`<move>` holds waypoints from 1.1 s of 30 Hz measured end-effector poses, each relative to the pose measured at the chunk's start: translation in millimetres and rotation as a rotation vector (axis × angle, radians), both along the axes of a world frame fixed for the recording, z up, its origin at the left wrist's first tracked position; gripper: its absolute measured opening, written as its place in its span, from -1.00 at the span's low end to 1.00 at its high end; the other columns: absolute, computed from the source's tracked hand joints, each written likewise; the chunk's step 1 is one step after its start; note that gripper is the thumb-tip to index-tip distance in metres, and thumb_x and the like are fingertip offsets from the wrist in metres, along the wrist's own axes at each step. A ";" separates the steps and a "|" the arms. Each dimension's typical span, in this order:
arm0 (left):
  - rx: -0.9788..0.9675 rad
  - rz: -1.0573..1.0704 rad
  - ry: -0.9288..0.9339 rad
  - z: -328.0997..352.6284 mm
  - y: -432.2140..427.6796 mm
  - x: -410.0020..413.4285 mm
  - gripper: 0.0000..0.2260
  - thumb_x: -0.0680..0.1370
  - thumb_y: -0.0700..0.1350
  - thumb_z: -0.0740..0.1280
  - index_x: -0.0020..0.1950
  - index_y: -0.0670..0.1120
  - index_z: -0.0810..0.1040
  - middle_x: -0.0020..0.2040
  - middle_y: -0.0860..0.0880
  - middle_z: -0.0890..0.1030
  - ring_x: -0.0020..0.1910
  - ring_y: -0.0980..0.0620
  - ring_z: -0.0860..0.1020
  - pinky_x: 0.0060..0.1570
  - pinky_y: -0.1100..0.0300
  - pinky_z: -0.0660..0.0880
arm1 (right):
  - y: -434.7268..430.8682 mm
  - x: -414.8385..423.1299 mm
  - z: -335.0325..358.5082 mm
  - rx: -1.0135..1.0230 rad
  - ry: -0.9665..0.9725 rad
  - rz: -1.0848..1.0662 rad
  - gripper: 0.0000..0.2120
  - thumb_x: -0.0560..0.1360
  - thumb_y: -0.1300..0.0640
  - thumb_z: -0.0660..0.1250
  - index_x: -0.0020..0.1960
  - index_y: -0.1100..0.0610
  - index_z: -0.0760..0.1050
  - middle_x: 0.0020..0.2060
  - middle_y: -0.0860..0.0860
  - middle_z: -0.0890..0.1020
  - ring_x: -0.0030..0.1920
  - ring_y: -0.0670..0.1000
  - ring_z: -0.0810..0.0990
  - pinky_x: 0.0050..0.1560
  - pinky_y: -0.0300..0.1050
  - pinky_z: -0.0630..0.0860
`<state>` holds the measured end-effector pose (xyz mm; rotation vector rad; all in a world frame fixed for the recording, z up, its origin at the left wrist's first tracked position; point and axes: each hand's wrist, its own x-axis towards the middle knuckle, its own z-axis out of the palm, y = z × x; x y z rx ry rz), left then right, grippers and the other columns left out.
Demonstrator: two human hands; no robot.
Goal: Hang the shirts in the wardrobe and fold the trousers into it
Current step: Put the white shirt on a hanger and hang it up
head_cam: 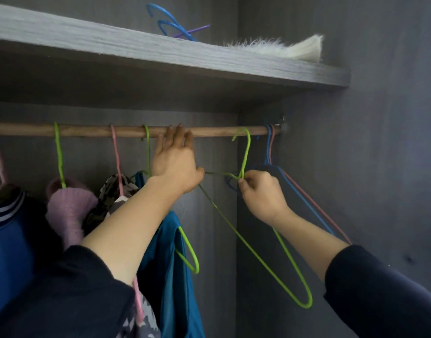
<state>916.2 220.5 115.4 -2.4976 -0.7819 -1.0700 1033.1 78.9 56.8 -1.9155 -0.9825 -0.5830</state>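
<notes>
Here we have the right hand (263, 196) pinched narrow on the neck of an empty green hanger (243, 164), its hook over the wooden rail (209, 131) just above the grip. The left hand (175, 164) has its fingers curled on the rail, thumb touching the hanger's near arm; it holds no garment. To the left of that grip hang the teal shirt (165, 252), a patterned garment (117, 191), a pink knit (70, 203) and a blue jacket (9, 240), all on the rail. No trousers are in view.

Judgement: we are taking a free hanger. To do it well, lift the neck straight up so the hook clears the rail, then draw it toward us.

Room: the shelf (161, 52) sits close above the rail, so lift is limited. Right of the grip, blue and pink hangers (307, 198) and the wardrobe wall (355, 167) crowd in; the open gap lies between the two hands.
</notes>
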 end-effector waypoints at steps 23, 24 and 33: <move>-0.350 -0.492 -0.113 -147.3 -327.8 -44.0 -0.66 0.58 -0.08 0.18 0.36 -0.08 0.41 0.34 -0.06 0.43 0.30 -0.07 0.38 0.15 -0.01 0.40 | -373.3 -116.7 -99.5 -0.164 0.292 0.049 -0.80 0.56 0.14 0.25 -0.10 0.23 0.59 -0.49 0.02 0.54 -0.52 -0.01 0.50 -0.45 -0.21 0.48; -0.363 -0.516 -0.093 -155.9 -350.8 -41.8 -0.66 0.59 -0.08 0.18 0.36 -0.08 0.41 0.34 -0.06 0.43 0.29 -0.08 0.38 0.14 -0.01 0.41 | -400.5 -121.4 -108.4 -0.173 0.312 0.025 -0.79 0.56 0.13 0.26 -0.10 0.24 0.59 -0.47 0.04 0.55 -0.50 0.01 0.51 -0.47 -0.23 0.46; -0.503 -0.757 0.213 -245.2 -544.1 11.1 -0.67 0.56 -0.11 0.18 0.31 -0.11 0.44 0.31 -0.11 0.43 0.27 -0.12 0.38 0.13 0.02 0.39 | -607.7 -129.8 -176.6 -0.216 0.426 -0.268 -0.80 0.55 0.12 0.30 -0.21 0.16 0.60 -0.50 0.00 0.52 -0.58 -0.13 0.43 -0.53 -0.23 0.41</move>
